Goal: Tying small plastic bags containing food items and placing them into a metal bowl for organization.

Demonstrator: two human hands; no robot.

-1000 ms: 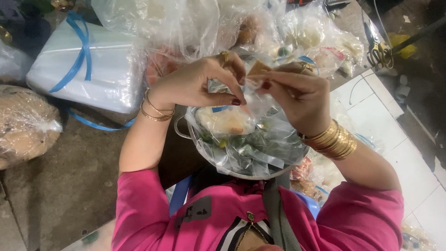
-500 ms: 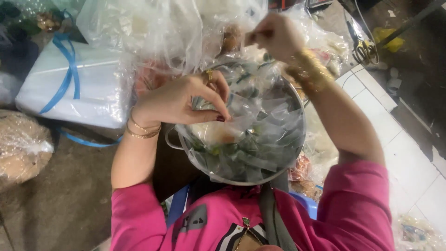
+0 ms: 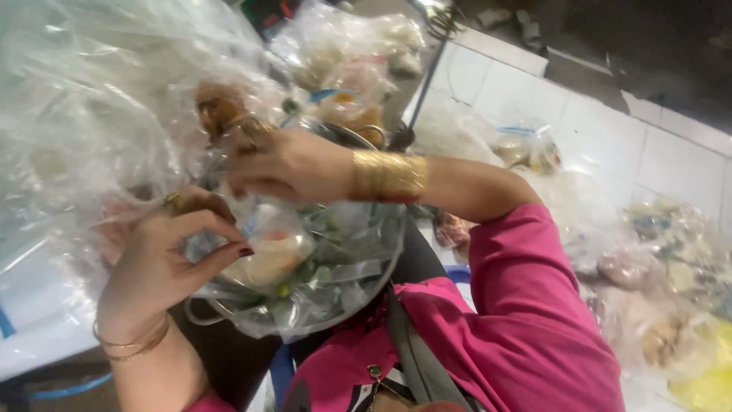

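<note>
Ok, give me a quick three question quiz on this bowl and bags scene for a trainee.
1. True or false: the left hand pinches a clear bag over the metal bowl.
2. Which wrist wears the wide gold cuff: A left, B right?
3. What colour are the person's sleeves?

Key: 1 true. 2 B; the right hand reaches toward the piled bags. 3 pink.

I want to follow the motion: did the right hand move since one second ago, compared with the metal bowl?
Yes. The right hand went from above the metal bowl to its far rim, reaching toward the clear plastic bags behind it.
</note>
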